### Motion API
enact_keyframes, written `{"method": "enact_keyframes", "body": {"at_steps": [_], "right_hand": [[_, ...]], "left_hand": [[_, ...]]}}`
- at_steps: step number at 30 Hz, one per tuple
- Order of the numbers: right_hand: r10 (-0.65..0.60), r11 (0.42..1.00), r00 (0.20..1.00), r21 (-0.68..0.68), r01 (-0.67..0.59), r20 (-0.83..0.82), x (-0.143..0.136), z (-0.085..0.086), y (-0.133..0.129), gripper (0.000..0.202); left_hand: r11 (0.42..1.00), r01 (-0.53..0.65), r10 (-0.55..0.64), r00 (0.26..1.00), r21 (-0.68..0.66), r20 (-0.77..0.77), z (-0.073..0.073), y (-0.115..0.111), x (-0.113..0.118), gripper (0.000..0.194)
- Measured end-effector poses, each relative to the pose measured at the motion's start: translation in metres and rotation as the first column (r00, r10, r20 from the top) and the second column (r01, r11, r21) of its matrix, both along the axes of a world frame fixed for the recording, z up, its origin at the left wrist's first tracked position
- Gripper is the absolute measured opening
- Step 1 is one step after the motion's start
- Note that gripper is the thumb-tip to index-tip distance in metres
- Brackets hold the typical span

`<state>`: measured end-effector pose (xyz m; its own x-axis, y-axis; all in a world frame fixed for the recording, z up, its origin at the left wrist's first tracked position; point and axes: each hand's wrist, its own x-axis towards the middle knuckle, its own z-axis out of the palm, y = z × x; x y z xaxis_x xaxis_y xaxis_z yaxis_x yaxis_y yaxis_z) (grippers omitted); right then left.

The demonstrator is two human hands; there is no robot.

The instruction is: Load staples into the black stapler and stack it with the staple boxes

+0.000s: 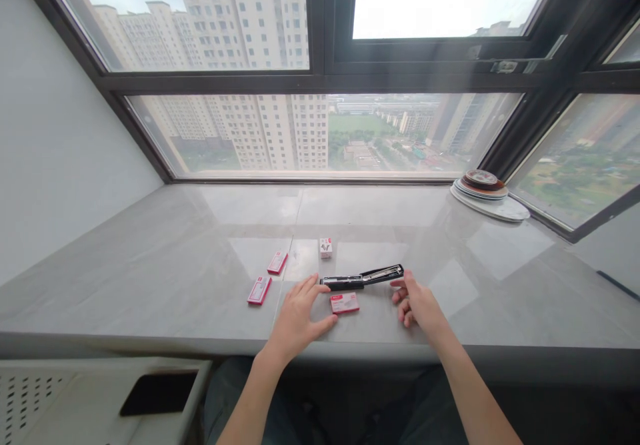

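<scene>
A black stapler (363,277) lies opened out on the grey marble-look counter, its metal inner parts showing. My left hand (299,312) has its fingers apart, with fingertips at the stapler's left end and the thumb near a red and white box (345,303). That box lies flat just below the stapler. My right hand (416,304) is at the stapler's right end, index finger extended against or very close to its tip and the other fingers loosely curled. Neither hand is wrapped around anything.
Two more red and white boxes (259,290) (277,262) lie to the left. A small white box (326,248) stands behind the stapler. Stacked plates (490,195) sit at the back right by the window. The counter's front edge (350,349) runs below my hands.
</scene>
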<state>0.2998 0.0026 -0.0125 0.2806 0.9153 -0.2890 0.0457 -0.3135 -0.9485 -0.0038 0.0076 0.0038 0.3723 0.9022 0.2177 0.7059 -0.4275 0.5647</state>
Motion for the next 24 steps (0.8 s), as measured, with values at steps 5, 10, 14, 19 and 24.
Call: {"method": "enact_keyframes", "body": {"at_steps": [5,10,14,19,24], "right_hand": [[0.378,0.926,0.912,-0.053,-0.375,0.161,-0.048,0.008,-0.008,0.052],[0.349,0.919,0.839,0.025,-0.394,0.417,-0.057,0.006,-0.002,0.043],[0.294,0.943,0.796,-0.028,-0.330,0.529,-0.035,0.009,-0.003,0.035],[0.240,0.948,0.765,0.027,-0.318,0.598,-0.041,0.016,-0.002,0.035],[0.321,0.921,0.800,0.029,-0.388,0.507,-0.053,0.003,0.003,0.037]], "left_hand": [[1.000,-0.012,0.013,1.000,0.017,-0.019,-0.003,0.003,0.007,0.033],[1.000,0.011,-0.010,1.000,0.009,-0.003,0.000,0.003,0.003,0.028],[1.000,0.017,-0.017,1.000,0.021,0.007,0.002,0.000,0.002,0.025],[0.999,0.001,-0.001,1.000,0.050,-0.005,0.000,-0.002,0.006,0.034],[0.998,-0.013,0.013,1.000,0.065,-0.001,-0.001,-0.001,0.007,0.027]]}}
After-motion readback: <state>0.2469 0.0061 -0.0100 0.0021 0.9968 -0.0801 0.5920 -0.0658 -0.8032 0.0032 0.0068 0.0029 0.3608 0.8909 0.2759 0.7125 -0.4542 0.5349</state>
